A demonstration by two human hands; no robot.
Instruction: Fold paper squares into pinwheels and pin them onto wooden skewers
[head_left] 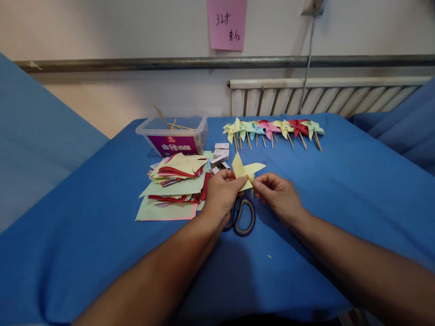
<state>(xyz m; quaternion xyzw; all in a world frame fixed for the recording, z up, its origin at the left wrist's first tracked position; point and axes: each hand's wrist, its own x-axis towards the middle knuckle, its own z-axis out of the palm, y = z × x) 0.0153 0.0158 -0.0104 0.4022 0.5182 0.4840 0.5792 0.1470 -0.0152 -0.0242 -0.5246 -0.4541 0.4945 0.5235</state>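
A yellow paper pinwheel (243, 173) is held up in front of me, its blades partly folded. My left hand (222, 190) is closed on it, the thumb pressing near its middle. My right hand (277, 192) pinches at the pinwheel's right side, close to a small stick-like piece at the centre; whether the fingers grip that piece or the paper edge is too small to make out. Below the hands lie scissors (245, 217) with dark handles, their blades hidden behind my left hand.
Left of my hands are stacked cut papers (176, 174) over green sheets (170, 212). Behind stands a clear plastic box (176, 136) with sticks. Small white boxes (221, 151) sit near the middle. Several finished pinwheels (268, 129) line the back right of the blue-covered table (356, 217).
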